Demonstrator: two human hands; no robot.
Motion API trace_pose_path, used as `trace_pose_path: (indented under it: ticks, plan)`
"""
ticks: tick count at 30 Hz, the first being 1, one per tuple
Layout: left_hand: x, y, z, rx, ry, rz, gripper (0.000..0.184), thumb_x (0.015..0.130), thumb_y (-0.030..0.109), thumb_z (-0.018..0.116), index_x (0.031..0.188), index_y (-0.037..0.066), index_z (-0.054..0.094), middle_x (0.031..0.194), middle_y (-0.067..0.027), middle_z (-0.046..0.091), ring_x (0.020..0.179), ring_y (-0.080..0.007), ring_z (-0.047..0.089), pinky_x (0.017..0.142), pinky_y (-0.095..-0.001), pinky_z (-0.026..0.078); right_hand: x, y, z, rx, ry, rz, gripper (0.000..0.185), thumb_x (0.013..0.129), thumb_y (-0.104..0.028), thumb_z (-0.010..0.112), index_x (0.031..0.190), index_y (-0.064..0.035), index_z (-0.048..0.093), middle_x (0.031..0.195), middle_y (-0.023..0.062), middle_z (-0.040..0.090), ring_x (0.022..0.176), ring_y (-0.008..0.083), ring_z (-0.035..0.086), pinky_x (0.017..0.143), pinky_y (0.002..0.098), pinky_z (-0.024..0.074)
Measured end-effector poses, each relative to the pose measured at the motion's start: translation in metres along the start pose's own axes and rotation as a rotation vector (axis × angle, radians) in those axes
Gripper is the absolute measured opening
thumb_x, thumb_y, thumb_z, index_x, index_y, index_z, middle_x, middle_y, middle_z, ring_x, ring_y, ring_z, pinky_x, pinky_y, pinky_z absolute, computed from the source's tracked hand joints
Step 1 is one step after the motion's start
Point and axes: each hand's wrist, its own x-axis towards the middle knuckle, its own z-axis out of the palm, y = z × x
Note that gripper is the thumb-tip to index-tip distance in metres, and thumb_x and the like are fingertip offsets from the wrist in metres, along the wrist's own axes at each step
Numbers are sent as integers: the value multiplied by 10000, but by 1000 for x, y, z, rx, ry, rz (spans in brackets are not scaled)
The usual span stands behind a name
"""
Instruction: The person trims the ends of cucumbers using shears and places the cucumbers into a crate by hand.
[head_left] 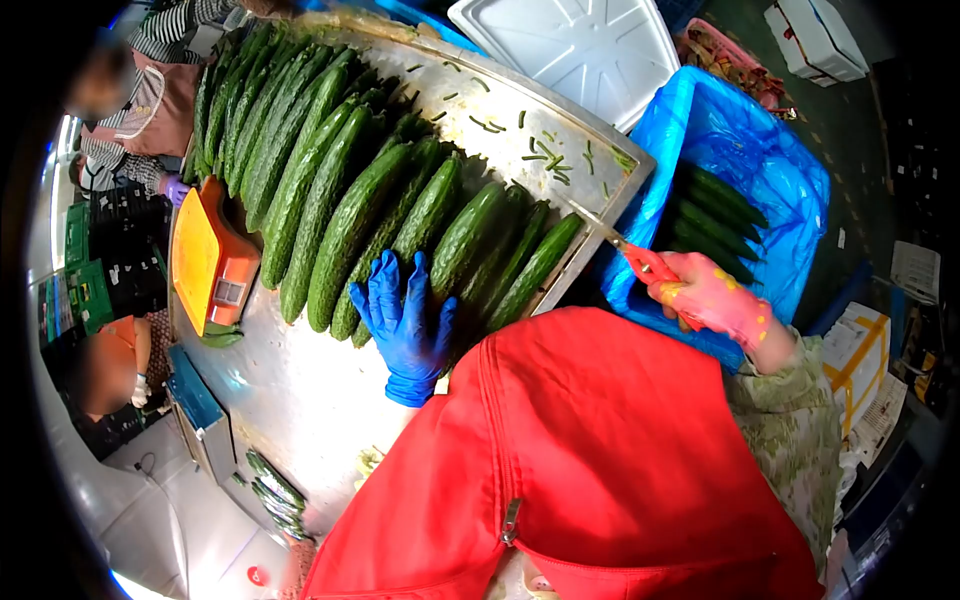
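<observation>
Your left hand (405, 317): open on cucumbers (355, 228); pushing could roll them. Right hand (708, 290): gripping scissors (648, 263); slipping could nick cucumbers.

A red garment (620, 430) with a metal zip pull (511, 518) borders a mottled green-beige sleeve (790, 440), while the left hand (405, 322) wears a blue glove (412, 350) and the right hand (708, 296) a yellow-spotted pink glove (738, 310).

- Your left hand (403, 322): gloved in blue
- Your right hand (712, 298): gloved in pink with yellow spots
- Your scissors (652, 264): red-orange handles
- Your garment (610, 430): solid red
- Your right sleeve (790, 430): mottled green and beige
- Cucumbers (348, 240) before you: deep green
- Scale (197, 250): orange, with a yellow top
- Plastic liner (800, 175): bright blue
- Lid (580, 50): white
</observation>
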Motion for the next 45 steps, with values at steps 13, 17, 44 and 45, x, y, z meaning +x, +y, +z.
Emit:
trace_pose_path:
  ticks: [13, 17, 44, 45]
  plan:
    - [0, 1, 0, -5, 9, -4, 585, 780, 260, 669, 1325, 95, 530, 1431, -186, 401, 1353, -315, 338, 1130, -530, 118, -22, -10, -17, -191, -40, 127, 339, 847, -314, 580, 956, 7, 564, 685, 71, 583, 589, 148, 573, 529, 311, 446]
    - [1, 2, -2, -4, -5, -17, 582, 784, 260, 668, 1324, 90, 529, 1432, -184, 401, 1355, -314, 336, 1131, -531, 118, -17, -14, -18, -214, -68, 125, 343, 848, -308, 583, 998, 0, 567, 693, 71, 586, 591, 148, 578, 529, 308, 455]
    - [2, 2, 0, 13, -7, -15, 600, 759, 274, 685, 1316, 104, 540, 1421, -184, 403, 1348, -325, 340, 1123, -543, 124, -3, -3, -14, 116, 143, 7, 212, 886, -197, 566, 1010, -26, 542, 674, 36, 516, 494, 97, 469, 444, 266, 383]
    - [2, 2, 0, 22, -6, 1, 597, 769, 269, 673, 1320, 88, 531, 1418, -198, 404, 1347, -330, 342, 1124, -538, 121, 1, 2, -15, 215, 176, -28, 211, 890, -194, 568, 1017, -28, 538, 678, 35, 514, 493, 96, 466, 443, 263, 383]
